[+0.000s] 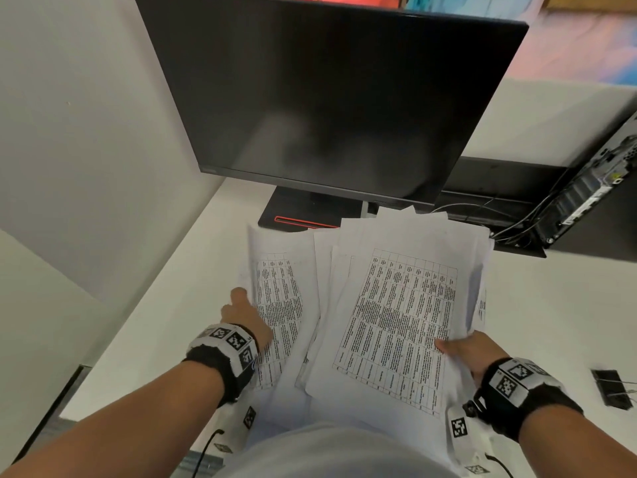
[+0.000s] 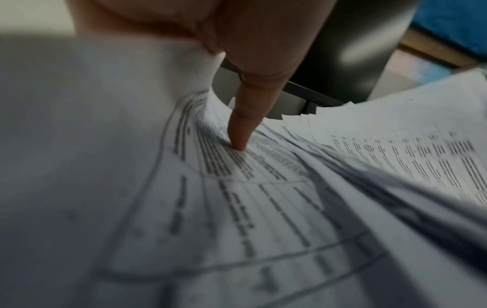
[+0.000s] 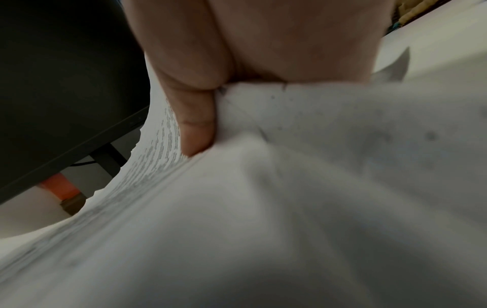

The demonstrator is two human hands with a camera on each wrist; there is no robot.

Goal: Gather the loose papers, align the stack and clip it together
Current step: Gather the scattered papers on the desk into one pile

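A loose, fanned pile of white printed papers [image 1: 396, 315] with tables on them is held above the white desk [image 1: 165, 305], in front of the monitor. My left hand [image 1: 243, 313] grips the left-hand sheets [image 1: 281, 305] at their left edge; in the left wrist view one digit [image 2: 241, 133] presses down on a printed sheet [image 2: 263, 208] that curls up round it. At the lower right edge of the bigger stack my right hand [image 1: 460, 350] pinches it, thumb [image 3: 196, 125] on top of the paper [image 3: 316, 166]. The sheets overlap unevenly. A black binder clip [image 1: 613, 391] lies on the desk to the right.
A black monitor [image 1: 327, 98] on its stand [image 1: 303, 212] rises just behind the papers. At the back right, a black computer case [image 1: 593, 188] and cables [image 1: 510, 222] stand by a dark shelf. A white wall [image 1: 86, 132] closes the left side.
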